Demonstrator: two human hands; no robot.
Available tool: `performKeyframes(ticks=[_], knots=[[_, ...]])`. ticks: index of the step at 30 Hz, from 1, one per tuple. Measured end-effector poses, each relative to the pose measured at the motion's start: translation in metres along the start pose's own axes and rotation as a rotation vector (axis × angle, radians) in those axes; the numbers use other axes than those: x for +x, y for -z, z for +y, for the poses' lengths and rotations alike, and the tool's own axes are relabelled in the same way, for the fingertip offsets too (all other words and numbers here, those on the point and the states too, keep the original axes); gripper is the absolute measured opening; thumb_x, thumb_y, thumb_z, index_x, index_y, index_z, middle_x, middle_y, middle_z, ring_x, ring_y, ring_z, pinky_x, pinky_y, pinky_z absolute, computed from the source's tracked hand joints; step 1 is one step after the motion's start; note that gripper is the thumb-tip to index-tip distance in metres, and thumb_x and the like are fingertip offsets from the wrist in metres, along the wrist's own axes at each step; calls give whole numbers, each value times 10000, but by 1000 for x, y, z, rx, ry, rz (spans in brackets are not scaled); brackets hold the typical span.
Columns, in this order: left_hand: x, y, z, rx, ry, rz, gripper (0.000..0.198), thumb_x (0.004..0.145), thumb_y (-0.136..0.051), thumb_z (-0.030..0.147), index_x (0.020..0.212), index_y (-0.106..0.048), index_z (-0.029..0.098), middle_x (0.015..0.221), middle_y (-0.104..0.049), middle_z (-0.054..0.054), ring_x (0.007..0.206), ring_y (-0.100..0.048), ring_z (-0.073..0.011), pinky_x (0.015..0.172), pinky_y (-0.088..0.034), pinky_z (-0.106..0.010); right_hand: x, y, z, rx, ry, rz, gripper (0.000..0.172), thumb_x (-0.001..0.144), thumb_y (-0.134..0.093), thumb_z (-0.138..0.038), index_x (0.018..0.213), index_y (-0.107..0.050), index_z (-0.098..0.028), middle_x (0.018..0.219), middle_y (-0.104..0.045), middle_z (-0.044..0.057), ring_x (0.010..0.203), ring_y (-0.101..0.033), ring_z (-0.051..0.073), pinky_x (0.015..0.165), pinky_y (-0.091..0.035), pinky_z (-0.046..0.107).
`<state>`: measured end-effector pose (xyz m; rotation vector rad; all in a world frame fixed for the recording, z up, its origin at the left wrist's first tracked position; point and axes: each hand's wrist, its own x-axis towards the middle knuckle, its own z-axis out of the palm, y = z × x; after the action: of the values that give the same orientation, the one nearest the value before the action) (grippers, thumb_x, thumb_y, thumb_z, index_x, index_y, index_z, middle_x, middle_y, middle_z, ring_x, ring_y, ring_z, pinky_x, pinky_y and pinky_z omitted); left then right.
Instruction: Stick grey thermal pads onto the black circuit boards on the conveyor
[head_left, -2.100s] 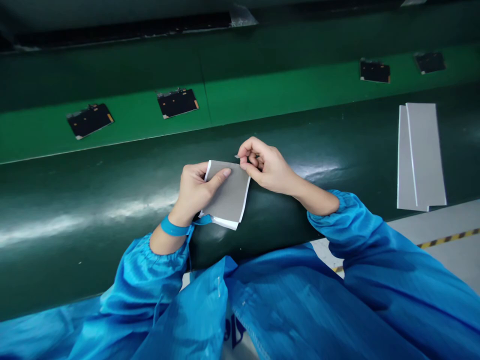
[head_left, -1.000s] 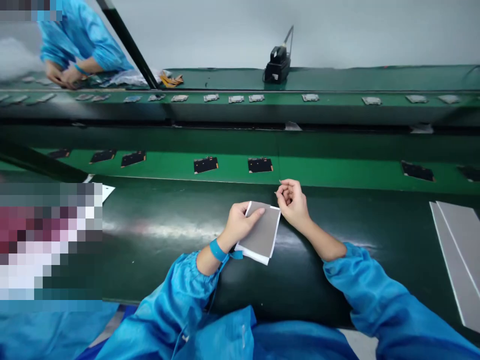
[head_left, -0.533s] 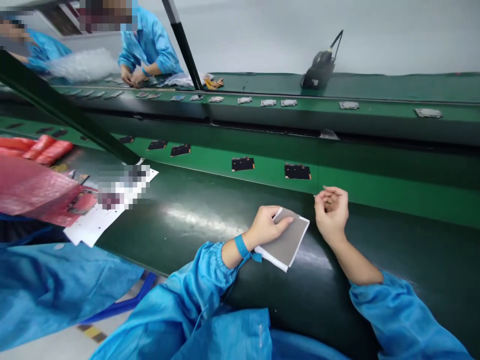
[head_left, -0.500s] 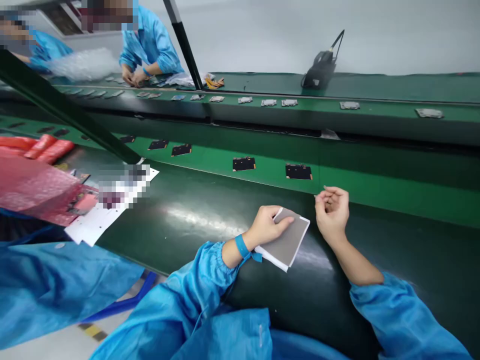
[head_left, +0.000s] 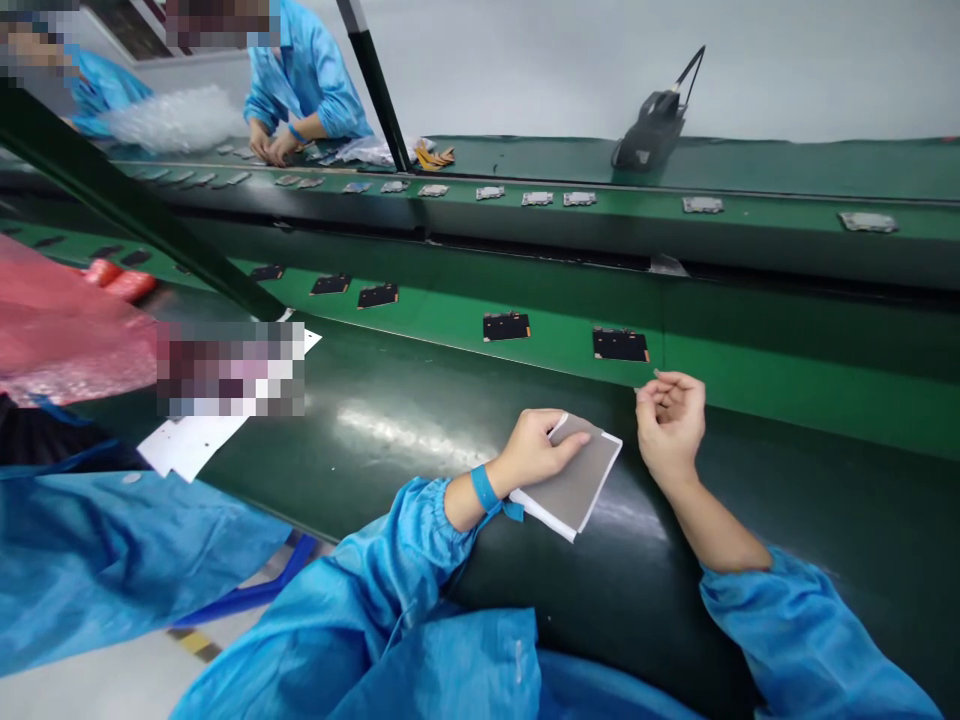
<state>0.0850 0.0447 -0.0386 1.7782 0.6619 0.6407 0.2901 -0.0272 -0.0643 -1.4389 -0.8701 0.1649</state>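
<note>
My left hand [head_left: 544,452] grips a flat grey pad with white edges [head_left: 574,490], its thumb lying across the top face. To the right, my right hand [head_left: 673,425] is raised near the belt's edge with its fingers curled and the thumb close to the forefinger. A tiny sliver shows at those fingertips, too small to name. Just beyond that hand a black rectangular board [head_left: 621,345] lies flat on the green belt [head_left: 720,390]. Another black board [head_left: 506,327] lies farther left on the belt.
Several more dark boards trail away left along the belt. A row of pale flat parts [head_left: 538,199] sits on the far belt. A black device with a cable [head_left: 649,130] stands at the back. Green posts [head_left: 150,210] rise at left. Co-workers in blue [head_left: 307,80] are across the line.
The black boards have shifted a little to the right in view. At left, the pink bubble wrap has moved over the red packets. My hands have stayed nearly still.
</note>
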Motion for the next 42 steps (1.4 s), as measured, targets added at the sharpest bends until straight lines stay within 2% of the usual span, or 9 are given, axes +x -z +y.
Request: performKeyframes(ticks=[5, 16, 24, 30, 36, 40, 42], knots=[[-1, 0, -1, 20, -1, -2, 257, 940, -735, 388, 998, -859, 171, 949, -857, -81, 841, -788, -217, 725, -557, -278, 0, 1, 3, 23, 40, -10, 346, 884, -726, -242, 1181, -551, -216, 891, -626, -2, 698, -581, 124, 600, -439, 253], [-1, -2, -1, 15, -48, 4, 271, 939, -732, 389, 989, -856, 154, 952, -858, -90, 832, -790, -210, 717, -551, -274, 2, 0, 4, 10, 10, -6, 342, 866, -742, -285, 1152, -564, -226, 893, -626, 3, 696, -598, 129, 575, -445, 247], [-1, -1, 1, 24, -60, 0, 245, 944, -730, 367, 1005, -858, 167, 970, -861, -87, 844, -798, -209, 747, -574, -279, 2, 1, 3, 31, 26, -12, 327, 862, -731, -248, 1144, -569, -219, 876, -629, 0, 686, -587, 126, 576, -445, 246], [-1, -1, -1, 31, -75, 8, 233, 941, -732, 357, 992, -859, 168, 967, -861, -90, 841, -799, -212, 765, -589, -287, 3, 1, 1, -14, 1, -11, 298, 845, -710, -273, 1114, -590, -228, 837, -576, -16, 630, -530, 117, 527, -406, 239], [-3, -1, 7, -35, -59, 36, 263, 938, -747, 389, 1003, -869, 164, 985, -863, -103, 858, -804, -222, 776, -598, -292, 4, 0, 0, -2, -29, -16, 308, 829, -709, -274, 1111, -592, -232, 827, -583, -18, 618, -524, 117, 526, -405, 237], [-5, 8, 18, -146, 25, 74, 374, 951, -754, 489, 1067, -865, 151, 1002, -863, -115, 855, -804, -227, 718, -593, -278, 7, 4, 3, 50, -78, -7, 357, 808, -735, -294, 1123, -582, -226, 821, -620, -16, 615, -538, 118, 550, -422, 244], [-4, 20, 22, -104, -51, 62, 358, 955, -753, 481, 1045, -864, 153, 996, -861, -117, 844, -799, -220, 720, -591, -278, 12, 7, 4, 82, -118, 6, 412, 785, -761, -314, 1139, -568, -229, 819, -650, -19, 606, -538, 110, 568, -423, 239]])
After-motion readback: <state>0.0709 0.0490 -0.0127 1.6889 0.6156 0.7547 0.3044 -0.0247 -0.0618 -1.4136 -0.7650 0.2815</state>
